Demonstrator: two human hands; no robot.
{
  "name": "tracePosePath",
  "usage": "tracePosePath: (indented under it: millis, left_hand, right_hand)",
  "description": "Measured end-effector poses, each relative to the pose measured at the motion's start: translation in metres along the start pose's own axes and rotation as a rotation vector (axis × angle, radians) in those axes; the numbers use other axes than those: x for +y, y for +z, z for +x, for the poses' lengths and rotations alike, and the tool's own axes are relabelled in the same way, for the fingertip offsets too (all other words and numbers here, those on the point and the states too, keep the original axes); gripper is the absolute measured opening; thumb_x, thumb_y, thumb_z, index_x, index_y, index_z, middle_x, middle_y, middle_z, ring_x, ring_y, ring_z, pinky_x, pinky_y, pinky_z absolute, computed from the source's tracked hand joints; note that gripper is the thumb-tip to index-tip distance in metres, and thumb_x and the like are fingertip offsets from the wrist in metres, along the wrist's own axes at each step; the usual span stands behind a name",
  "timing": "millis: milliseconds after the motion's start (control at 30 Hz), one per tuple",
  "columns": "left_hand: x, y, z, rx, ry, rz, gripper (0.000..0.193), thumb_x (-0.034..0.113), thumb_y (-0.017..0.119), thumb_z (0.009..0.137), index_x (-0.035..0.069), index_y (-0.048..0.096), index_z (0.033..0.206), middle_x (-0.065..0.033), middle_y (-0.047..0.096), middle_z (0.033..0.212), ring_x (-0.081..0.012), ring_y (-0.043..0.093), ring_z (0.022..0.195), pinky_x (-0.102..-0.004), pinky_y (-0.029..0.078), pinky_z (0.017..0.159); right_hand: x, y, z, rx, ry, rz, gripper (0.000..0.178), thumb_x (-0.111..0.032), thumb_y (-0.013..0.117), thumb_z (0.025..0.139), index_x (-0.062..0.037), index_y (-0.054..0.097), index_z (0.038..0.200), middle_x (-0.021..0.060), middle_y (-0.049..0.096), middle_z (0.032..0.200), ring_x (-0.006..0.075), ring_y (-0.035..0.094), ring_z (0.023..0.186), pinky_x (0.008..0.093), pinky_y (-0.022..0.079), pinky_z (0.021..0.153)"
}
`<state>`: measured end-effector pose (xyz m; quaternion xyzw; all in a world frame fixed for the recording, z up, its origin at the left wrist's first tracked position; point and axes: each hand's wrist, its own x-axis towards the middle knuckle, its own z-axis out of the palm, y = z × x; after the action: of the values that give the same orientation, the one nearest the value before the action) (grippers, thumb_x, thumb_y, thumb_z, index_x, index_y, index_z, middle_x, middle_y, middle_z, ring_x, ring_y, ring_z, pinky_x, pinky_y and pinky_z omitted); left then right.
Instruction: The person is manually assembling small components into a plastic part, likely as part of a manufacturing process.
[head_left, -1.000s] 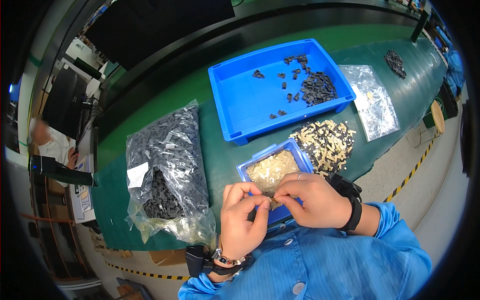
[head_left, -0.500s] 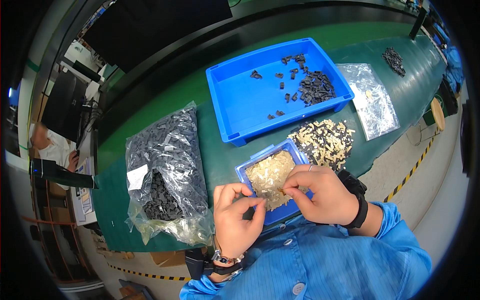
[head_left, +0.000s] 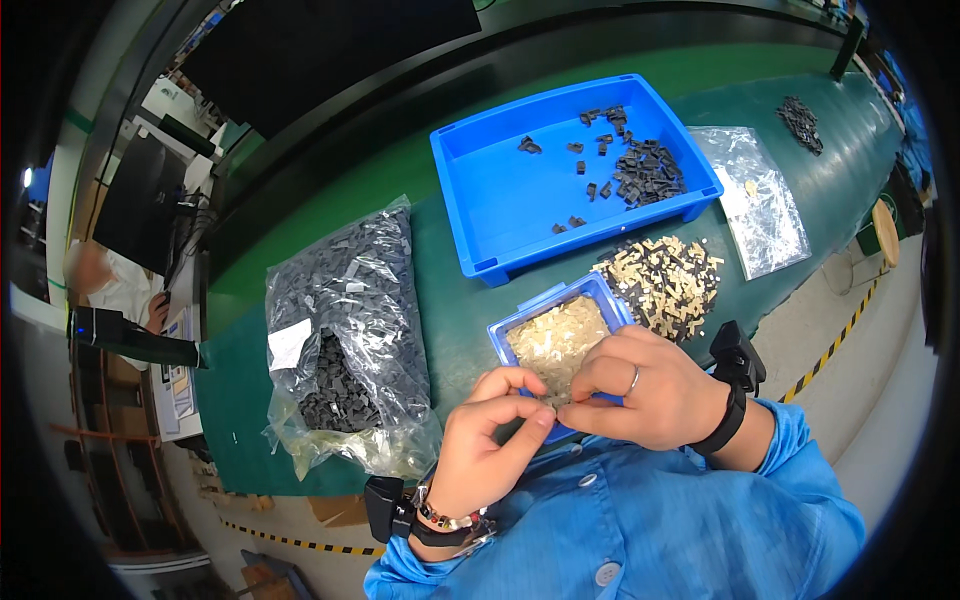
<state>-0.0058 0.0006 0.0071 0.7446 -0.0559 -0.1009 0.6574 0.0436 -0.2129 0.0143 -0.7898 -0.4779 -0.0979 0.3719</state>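
My left hand [head_left: 492, 440] and my right hand [head_left: 655, 392] meet fingertip to fingertip over the near end of a small blue bin [head_left: 501, 346]. Thumb and forefinger are pinched on each. Whatever sits between the fingertips is too small and covered to make out. Inside the bin lies a heap of small pale, translucent flat pieces [head_left: 556, 335]. Just beyond my right hand, a pile of cream and black small parts [head_left: 664, 286] rests on the green mat.
A large blue tray [head_left: 500, 235] holding small black parts [head_left: 650, 172] stands behind the bin. At left lies a clear bag of black parts [head_left: 345, 290]. Right of the tray are a flat plastic bag [head_left: 757, 215] and more black pieces [head_left: 799, 124]. A person [head_left: 115, 285] is at far left.
My hands, apart half a second ago, have come together at the fingertips. The right hand moved toward the left, nearer the bin's close edge. The whole view shifted slightly.
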Motion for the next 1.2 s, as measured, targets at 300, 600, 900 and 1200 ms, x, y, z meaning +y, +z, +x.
tracePosePath:
  millis: [300,600,900,1200]
  left_hand:
    - [-0.002,0.003,-0.009,0.098,0.039,-0.128,0.014,-0.007,0.065,0.083,-0.004,0.072,0.095,-0.0074,0.056,0.103,-0.0127,0.052,0.091,-0.0239,0.042,0.078]
    - [0.003,0.008,-0.01,0.282,0.257,0.348,0.019,0.003,0.073,0.077,0.001,0.074,0.095,-0.0054,0.059,0.091,-0.017,0.05,0.085,-0.0274,0.04,0.071]
    - [-0.018,-0.08,-0.035,0.853,0.233,0.893,0.018,-0.006,0.063,0.079,-0.003,0.069,0.096,-0.0128,0.062,0.095,-0.0241,0.059,0.084,-0.0316,0.047,0.077]
    - [-0.057,-0.116,-0.025,0.8,0.0,1.238,0.024,0.004,0.071,0.074,0.002,0.071,0.098,-0.0152,0.061,0.103,-0.0349,0.053,0.1,-0.0435,0.042,0.089]
  right_hand:
    - [-0.007,0.019,-0.001,0.208,0.272,0.323,0.014,-0.008,0.076,0.072,-0.0059,0.069,0.084,0.0046,0.062,0.08,0.022,0.062,0.069,0.0321,0.048,0.058]
    - [-0.018,0.02,0.006,0.224,0.508,0.433,0.004,0.001,0.069,0.075,-0.0009,0.066,0.077,0.0112,0.064,0.076,0.0242,0.064,0.067,0.0306,0.049,0.059]
    - [-0.009,0.014,-0.006,0.271,0.469,0.341,0.008,0.006,0.066,0.074,0.0014,0.064,0.08,0.0124,0.064,0.078,0.0221,0.064,0.069,0.0296,0.05,0.062]
    - [-0.011,0.019,-0.004,0.25,0.449,0.361,0.01,0.006,0.067,0.073,0.0015,0.065,0.082,0.0125,0.064,0.081,0.0223,0.064,0.07,0.0298,0.05,0.063]
